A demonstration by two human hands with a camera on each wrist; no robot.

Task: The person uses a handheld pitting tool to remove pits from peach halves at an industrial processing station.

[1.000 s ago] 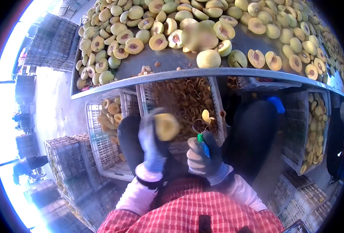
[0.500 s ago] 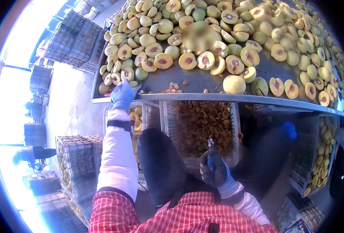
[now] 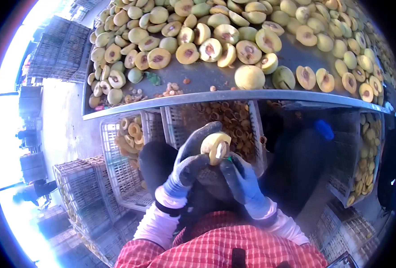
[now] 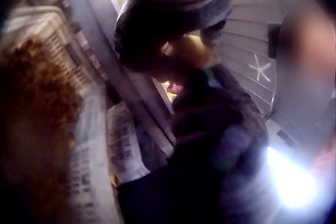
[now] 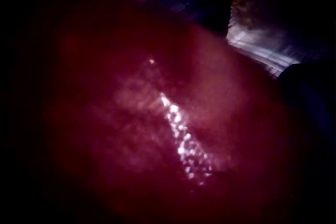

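Observation:
In the head view, my gloved left hand (image 3: 182, 169) holds a yellow peach half (image 3: 210, 144) above my lap, its cut side turned toward my right hand. The gloved right hand (image 3: 247, 185) grips a pitting tool; only a bit of its green handle (image 3: 229, 158) shows between the fingers. The tool's metal end is at the cut face of the peach. Both hands are close together in front of the crate of scraps. In the left wrist view, the peach (image 4: 194, 50) appears dark and partly covered by the gloves. Dark red blur fills most of the right wrist view.
A metal table (image 3: 198, 77) heaped with peach halves spans the front, with small pits near its edge (image 3: 251, 94). Under it stand a crate of brown scraps (image 3: 165, 125), a crate of pitted halves (image 3: 113, 165) and another crate (image 3: 341, 178). Stacked crates (image 3: 84, 192) are at the left.
My left hand reached to the table's left end among the peaches, then came back with a peach half. The right hand has brought the tool up to the fruit.

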